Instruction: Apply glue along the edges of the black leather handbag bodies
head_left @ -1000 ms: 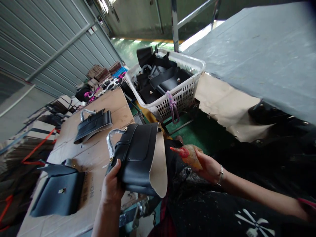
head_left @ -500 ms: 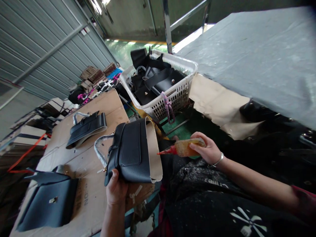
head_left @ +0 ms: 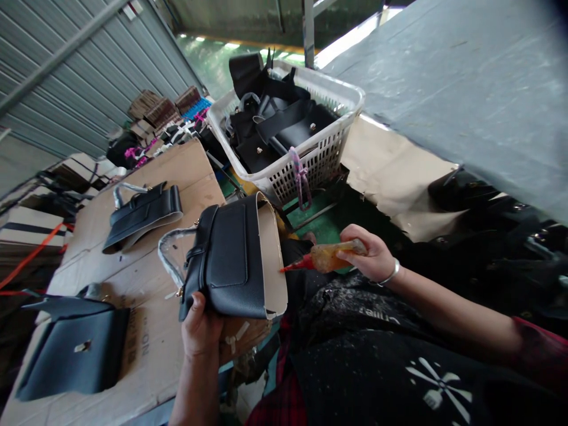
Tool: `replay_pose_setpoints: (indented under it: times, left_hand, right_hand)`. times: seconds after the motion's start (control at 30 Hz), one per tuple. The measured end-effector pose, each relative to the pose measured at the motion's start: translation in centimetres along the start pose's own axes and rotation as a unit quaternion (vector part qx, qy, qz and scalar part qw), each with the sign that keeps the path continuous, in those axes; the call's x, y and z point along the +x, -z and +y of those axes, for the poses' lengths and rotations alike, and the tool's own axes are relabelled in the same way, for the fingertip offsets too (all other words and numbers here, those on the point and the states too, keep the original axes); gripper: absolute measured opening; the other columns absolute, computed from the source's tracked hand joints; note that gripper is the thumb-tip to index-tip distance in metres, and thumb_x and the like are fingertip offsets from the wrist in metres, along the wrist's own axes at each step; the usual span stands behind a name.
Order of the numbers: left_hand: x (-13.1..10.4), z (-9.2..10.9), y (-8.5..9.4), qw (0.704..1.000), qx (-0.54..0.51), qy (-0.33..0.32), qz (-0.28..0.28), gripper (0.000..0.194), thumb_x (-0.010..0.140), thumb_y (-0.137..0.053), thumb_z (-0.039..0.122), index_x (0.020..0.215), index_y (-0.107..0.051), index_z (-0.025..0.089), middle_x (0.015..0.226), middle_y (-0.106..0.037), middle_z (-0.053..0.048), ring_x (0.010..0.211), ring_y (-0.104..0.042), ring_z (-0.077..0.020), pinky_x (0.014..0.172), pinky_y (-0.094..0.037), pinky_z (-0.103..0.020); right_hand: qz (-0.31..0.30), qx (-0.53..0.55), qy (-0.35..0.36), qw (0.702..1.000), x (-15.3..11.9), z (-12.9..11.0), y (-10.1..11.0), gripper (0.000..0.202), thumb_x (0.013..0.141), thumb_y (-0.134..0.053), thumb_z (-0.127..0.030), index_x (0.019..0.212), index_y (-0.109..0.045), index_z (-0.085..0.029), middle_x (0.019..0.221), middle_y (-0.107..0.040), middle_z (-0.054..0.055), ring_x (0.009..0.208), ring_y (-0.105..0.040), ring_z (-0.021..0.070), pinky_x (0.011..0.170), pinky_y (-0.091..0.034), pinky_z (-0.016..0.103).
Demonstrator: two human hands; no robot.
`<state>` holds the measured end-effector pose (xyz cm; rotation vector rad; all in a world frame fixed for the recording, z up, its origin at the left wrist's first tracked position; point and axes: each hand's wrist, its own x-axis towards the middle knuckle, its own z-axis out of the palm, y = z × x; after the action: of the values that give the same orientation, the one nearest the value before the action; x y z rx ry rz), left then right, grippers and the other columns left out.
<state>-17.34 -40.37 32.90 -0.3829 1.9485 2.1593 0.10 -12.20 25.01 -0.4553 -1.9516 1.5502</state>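
Note:
A black handbag [head_left: 228, 254] with a plastic-wrapped handle lies tilted over the edge of the cardboard-covered table. My left hand [head_left: 199, 328] grips it near the handle side, thumb on top; the fingers beneath are hidden. Its open end, lined in beige, faces right. In my right hand [head_left: 366, 254] is a glue bottle [head_left: 331, 256], squeezed between thumb and fingers, its red nozzle pointing left at the rim of that opening. Whether the tip touches the rim I cannot tell.
On the cardboard [head_left: 164, 361] rest a second black handbag [head_left: 144, 216] at the back and a third bag [head_left: 75, 349] at the near left. A white plastic basket [head_left: 319, 163] of black bag pieces stands ahead. To the right is a grey-covered table [head_left: 444, 77].
The view has shifted, so most things sit slightly higher and further left. Both hands keep their hold, and the nozzle stays at the bag's open rim.

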Motion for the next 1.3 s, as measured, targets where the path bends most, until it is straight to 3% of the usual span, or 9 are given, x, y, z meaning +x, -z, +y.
replay_pose_setpoints:
  times: [0.13,0.33,0.57,0.7,0.9,1.1,1.3]
  left_hand:
    - [0.1,-0.1,-0.1,1.000,0.004,-0.013,-0.008,0.051,0.048,-0.083,0.056,0.087,-0.075,0.024,0.103,-0.072,-0.007,0.124,-0.051,-0.0346,0.099,-0.046,-0.043]
    - [0.0,-0.1,-0.4,1.000,0.001,-0.013,-0.009,0.055,0.046,-0.084,0.054,0.091,-0.075,0.024,0.104,-0.072,-0.008,0.134,-0.038,-0.0356,0.106,-0.038,-0.048]
    - [0.0,-0.2,-0.5,1.000,0.002,-0.021,-0.003,0.058,0.043,-0.085,0.055,0.091,-0.075,0.023,0.107,-0.071,-0.008,0.133,-0.040,-0.0377,0.110,-0.030,-0.053]
    - [0.4,-0.5,-0.2,1.000,0.003,-0.026,-0.015,0.055,0.048,-0.084,0.053,0.093,-0.075,0.023,0.107,-0.071,-0.007,0.129,-0.045,-0.0371,0.110,-0.031,-0.052]
    - [0.5,-0.6,0.3,0.999,0.011,-0.030,-0.026,0.049,0.054,-0.081,0.053,0.093,-0.075,0.024,0.104,-0.072,-0.006,0.128,-0.046,-0.0347,0.110,-0.032,-0.049]
    - [0.2,-0.4,-0.2,0.998,0.013,-0.048,-0.027,0.048,0.056,-0.081,0.050,0.096,-0.074,0.025,0.111,-0.071,-0.005,0.127,-0.048,-0.0338,0.110,-0.034,-0.048]
    - [0.3,-0.5,0.0,0.997,0.016,-0.049,-0.053,0.046,0.062,-0.078,0.050,0.100,-0.074,0.025,0.119,-0.068,-0.005,0.127,-0.048,-0.0327,0.109,-0.035,-0.047]
  right_hand:
    - [-0.032,0.022,-0.016,0.999,-1.0,-0.2,0.1,0.023,0.073,-0.069,-0.039,0.068,-0.054,-0.022,0.066,-0.050,0.001,0.060,-0.048,0.0162,0.056,-0.040,0.031]
    - [-0.073,0.043,-0.001,0.996,-1.5,-0.5,0.3,0.023,0.074,-0.070,-0.039,0.068,-0.055,-0.022,0.066,-0.053,0.002,0.060,-0.050,0.0170,0.057,-0.042,0.032]
    - [0.047,-0.006,0.021,0.999,-0.1,0.8,0.5,0.020,0.070,-0.072,-0.030,0.069,-0.054,-0.021,0.068,-0.049,-0.001,0.059,-0.047,0.0138,0.054,-0.039,0.028]
    - [0.059,0.033,-0.005,0.998,0.4,0.9,-0.6,0.020,0.070,-0.070,-0.031,0.070,-0.053,-0.021,0.068,-0.048,-0.002,0.059,-0.045,0.0127,0.054,-0.038,0.026]
    - [0.005,0.068,-0.115,0.991,-0.7,1.9,-1.2,0.028,0.066,-0.073,-0.040,0.072,-0.054,-0.020,0.065,-0.047,-0.003,0.057,-0.043,0.0116,0.054,-0.037,0.025]
    - [-0.069,0.152,-0.217,0.962,-3.0,2.2,-1.1,0.042,0.063,-0.073,-0.055,0.074,-0.054,-0.019,0.063,-0.048,-0.003,0.057,-0.043,0.0113,0.052,-0.036,0.024]
    - [-0.026,0.185,-0.269,0.945,-3.2,2.8,-1.5,0.045,0.060,-0.076,-0.055,0.075,-0.053,-0.019,0.062,-0.048,-0.005,0.055,-0.041,0.0095,0.052,-0.033,0.024]
